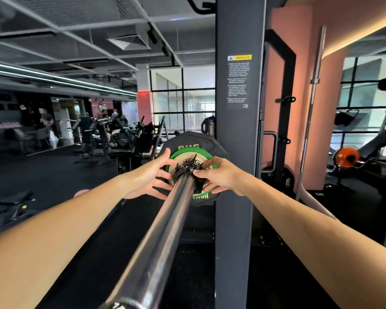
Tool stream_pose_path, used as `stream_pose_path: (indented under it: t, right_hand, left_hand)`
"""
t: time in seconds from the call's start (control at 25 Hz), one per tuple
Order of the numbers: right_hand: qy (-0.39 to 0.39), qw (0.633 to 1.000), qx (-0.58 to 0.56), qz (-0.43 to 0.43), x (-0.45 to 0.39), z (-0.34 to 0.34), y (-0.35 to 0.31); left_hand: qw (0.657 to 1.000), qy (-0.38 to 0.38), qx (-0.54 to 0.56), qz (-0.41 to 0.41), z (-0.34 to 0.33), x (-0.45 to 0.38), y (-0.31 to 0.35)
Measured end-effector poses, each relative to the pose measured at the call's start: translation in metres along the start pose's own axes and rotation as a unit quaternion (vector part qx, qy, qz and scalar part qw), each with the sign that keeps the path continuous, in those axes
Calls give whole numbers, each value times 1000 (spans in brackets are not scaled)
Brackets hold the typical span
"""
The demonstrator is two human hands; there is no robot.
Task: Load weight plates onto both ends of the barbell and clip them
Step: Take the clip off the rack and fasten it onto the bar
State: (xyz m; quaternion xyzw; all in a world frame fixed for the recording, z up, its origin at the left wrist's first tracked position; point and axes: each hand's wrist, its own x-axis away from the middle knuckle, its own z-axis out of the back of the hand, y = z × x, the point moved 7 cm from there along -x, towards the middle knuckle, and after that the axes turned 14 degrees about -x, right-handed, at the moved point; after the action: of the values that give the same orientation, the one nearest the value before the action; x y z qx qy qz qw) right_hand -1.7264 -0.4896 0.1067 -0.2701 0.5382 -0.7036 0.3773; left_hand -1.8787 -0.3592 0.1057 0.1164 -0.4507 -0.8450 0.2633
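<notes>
Two plates (193,152) sit on this end of the barbell (165,224), whose sleeve runs straight away from me, and the clip (187,169) sits against the green one. My right hand (221,177) pinches the clip, nearest; my left hand (147,175) spreads its fingers (165,162) wide just beside. Rack upright (236,130) stands right behind.

Bar (165,230) runs away from camera to a green plate (212,164) stacked on a bigger black plate (180,139). Black clip (188,169) sits on the sleeve against the green plate. Left hand (146,175) has fingers spread beside the clip; contact unclear. Right hand (218,177) pinches the clip's right side. Rack post (237,130) just right of the plates, warning label (239,82) on it.
</notes>
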Motion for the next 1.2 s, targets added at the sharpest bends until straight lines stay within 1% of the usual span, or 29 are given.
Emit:
stream_pose_path:
  t: [0.08, 0.2, 0.36, 0.56, 0.76, 0.96, 1.08, 1.2]
  right_hand:
    - [11, 1000, 0, -19, 3, -1, -4]
    - [17, 997, -31, -67, 5, -12, -12]
    - [77, 984, -114, -115, 0, -23, -10]
    - [80, 962, -205, -164, 9, -28, -3]
    - [73, 949, -254, -170, 9, -30, 0]
    - [56, 939, -300, -159, 8, -31, 3]
    - [43, 939, -298, -165, 8, -25, 7]
    - [33, 956, -241, -165, 11, -29, 4]
  left_hand:
    - [1000, -11, 4, -10, 3, -7, -2]
    - [999, -35, 9, -28, 7, -13, -4]
    - [998, -44, 2, -39, 7, -14, -5]
    - [997, -50, -28, -46, 7, -9, 0]
    - [997, -50, -41, -46, 6, -5, 6]
    - [998, -50, -20, -36, 5, -2, 12]
    - [998, -34, -44, -26, 0, -2, 18]
    - [998, -26, -64, 3, -3, -6, 26]
